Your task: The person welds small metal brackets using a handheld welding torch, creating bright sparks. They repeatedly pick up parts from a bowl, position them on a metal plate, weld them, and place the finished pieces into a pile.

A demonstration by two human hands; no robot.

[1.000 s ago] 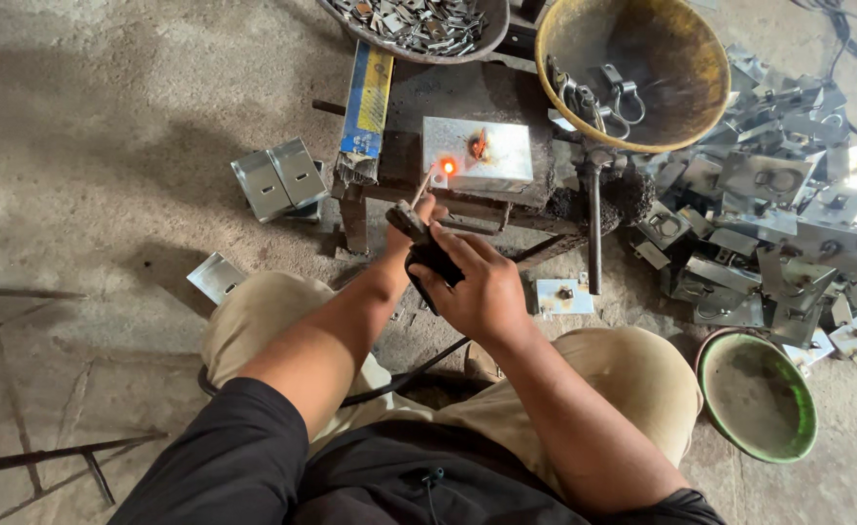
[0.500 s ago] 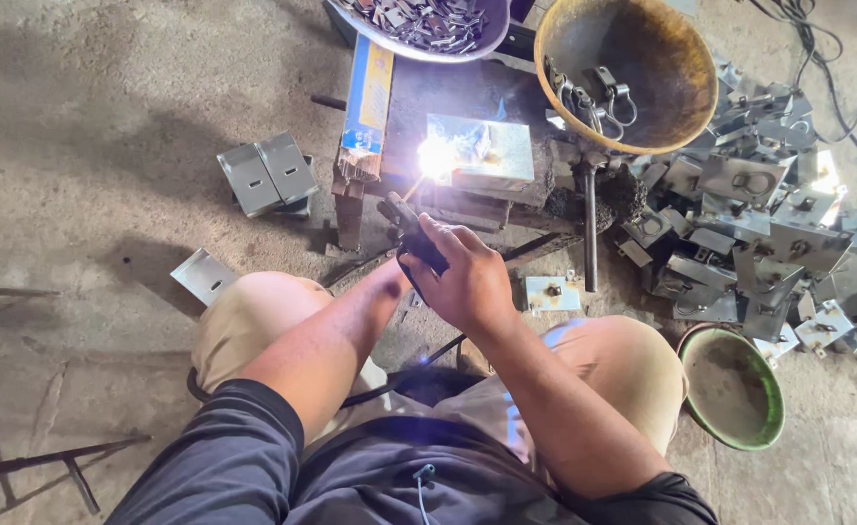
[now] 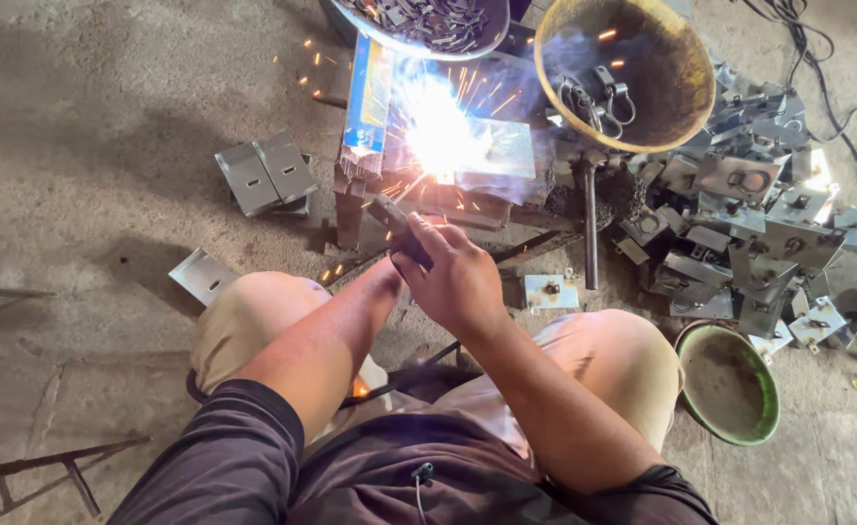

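Note:
Both my hands are together in front of my knees. My right hand [image 3: 457,277] wraps over a dark welding electrode holder [image 3: 396,227]; my left hand [image 3: 396,275] sits under it, mostly hidden. The rod tip meets a square metal plate [image 3: 501,148] on a low steel stand, where a bright white arc [image 3: 435,126] throws orange sparks and bluish smoke.
A yellowish pan [image 3: 676,83] with metal rings and a grey bowl [image 3: 419,24] of small parts stand behind the stand. A heap of steel brackets [image 3: 749,224] lies at the right, a green bowl [image 3: 730,384] by my right knee, folded plates [image 3: 263,173] at the left.
The small red glow on the plate has grown into a bright arc with flying sparks. My hands stayed on the holder and moved slightly left and down.

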